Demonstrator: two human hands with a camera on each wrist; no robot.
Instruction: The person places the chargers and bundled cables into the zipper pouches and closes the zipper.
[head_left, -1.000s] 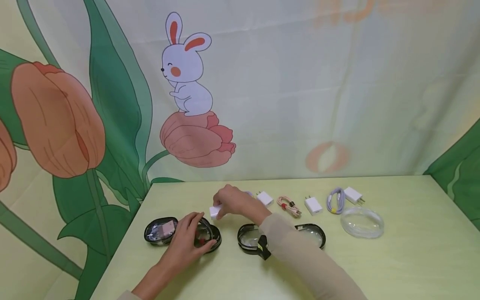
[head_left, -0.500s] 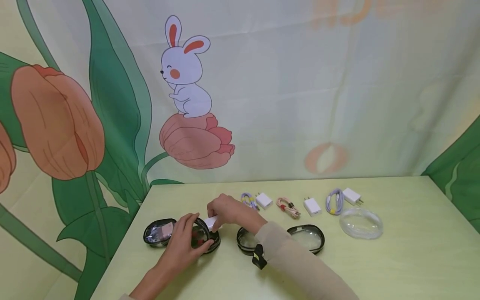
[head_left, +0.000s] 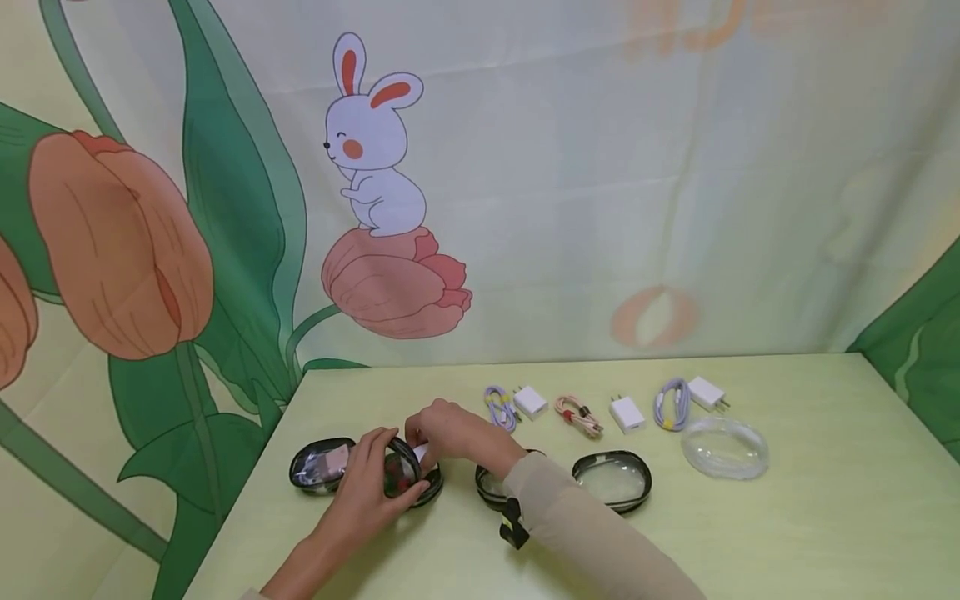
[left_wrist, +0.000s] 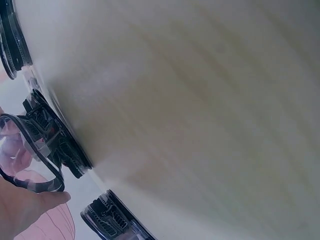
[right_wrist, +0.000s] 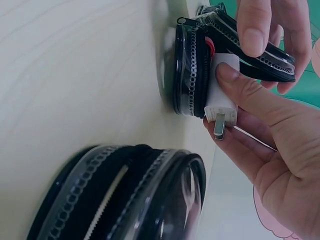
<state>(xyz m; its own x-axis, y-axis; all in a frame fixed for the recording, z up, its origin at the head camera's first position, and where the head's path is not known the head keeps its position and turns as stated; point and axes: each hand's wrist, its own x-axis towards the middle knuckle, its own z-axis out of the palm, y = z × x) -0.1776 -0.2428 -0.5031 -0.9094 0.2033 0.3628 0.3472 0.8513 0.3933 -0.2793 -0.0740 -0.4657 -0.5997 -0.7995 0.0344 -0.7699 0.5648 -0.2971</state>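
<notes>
My left hand [head_left: 363, 479] holds up the lid of a small clear pouch with black zip edging [head_left: 401, 471], its thumb and fingers on the lid's rim. Between thumb and fingers my right hand [head_left: 457, 433] pinches a white charger plug [right_wrist: 222, 92], metal prongs pointing out. In the right wrist view, the charger is at the opening between the pouch's base [right_wrist: 185, 72] and raised lid [right_wrist: 255, 55]. Something red shows inside the pouch, just beyond the charger. The left wrist view catches the raised rim [left_wrist: 32, 185] with fingers seen through it.
A zipped clear pouch [head_left: 321, 465] with a pinkish item inside lies at left. Right of my hands lies an open clear pouch [head_left: 612, 482], partly behind my sleeve. Farther back are a purple cable [head_left: 500, 408], a pink cable [head_left: 579, 415], several white chargers [head_left: 626, 413] and a clear round case [head_left: 725, 448].
My right hand has brought the white charger left and down to the pouch's opening. My left hand stays on the lid, which stands a little more upright.
</notes>
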